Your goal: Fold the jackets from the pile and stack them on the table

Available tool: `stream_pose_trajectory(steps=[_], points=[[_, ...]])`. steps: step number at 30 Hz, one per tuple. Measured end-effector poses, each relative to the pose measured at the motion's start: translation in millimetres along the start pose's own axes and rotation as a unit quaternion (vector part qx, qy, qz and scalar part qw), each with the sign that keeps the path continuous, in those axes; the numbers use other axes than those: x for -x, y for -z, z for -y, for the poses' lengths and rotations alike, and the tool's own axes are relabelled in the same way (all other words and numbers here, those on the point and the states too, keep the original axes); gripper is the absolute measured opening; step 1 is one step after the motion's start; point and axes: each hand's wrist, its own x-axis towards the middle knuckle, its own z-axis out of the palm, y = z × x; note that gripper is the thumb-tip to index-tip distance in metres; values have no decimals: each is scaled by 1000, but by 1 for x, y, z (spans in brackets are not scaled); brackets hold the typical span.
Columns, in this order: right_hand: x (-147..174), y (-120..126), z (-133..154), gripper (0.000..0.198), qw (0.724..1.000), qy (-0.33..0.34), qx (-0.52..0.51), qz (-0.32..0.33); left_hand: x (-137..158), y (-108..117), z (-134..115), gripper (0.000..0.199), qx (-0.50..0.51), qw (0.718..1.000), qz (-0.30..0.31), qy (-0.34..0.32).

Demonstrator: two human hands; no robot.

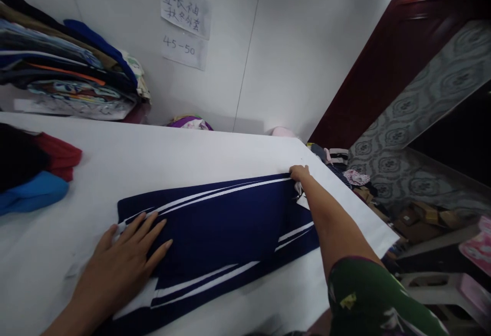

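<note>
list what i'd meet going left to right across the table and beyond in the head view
Blue cloth → left hand → the middle of the navy garment → right hand → spotted cloth → cardboard boxes

A white counter (184, 157) stretches across the view, its far edge near the wall and its right end angled to a corner. On it a navy garment (222, 223) lies flat and lengthwise, white stripes along both long sides, bare counter around much of it. Well apart, at the left, red cloth (65, 154), black cloth (17, 157) and blue cloth (36, 193) sit bunched together, partly out of view.
</note>
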Motion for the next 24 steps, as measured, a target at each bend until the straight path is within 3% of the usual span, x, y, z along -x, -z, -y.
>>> stream_pose_trajectory(steps=[5,11,15,19,24], points=[[5,-11,4,38,999,-33,3,-26,0,0,-1,46,40,999,-3,7],[30,-8,16,43,994,12,-13,-104,0,-3,0,42,105,994,-33,8],[73,-14,38,43,981,114,-45,-150,-1,2,-2,43,68,997,-27,18],[123,-40,67,45,945,264,-154,-120,-1,8,-4,49,28,999,-24,3],[168,-59,74,47,938,221,-248,-98,-3,13,-5,52,10,1000,-27,-2]])
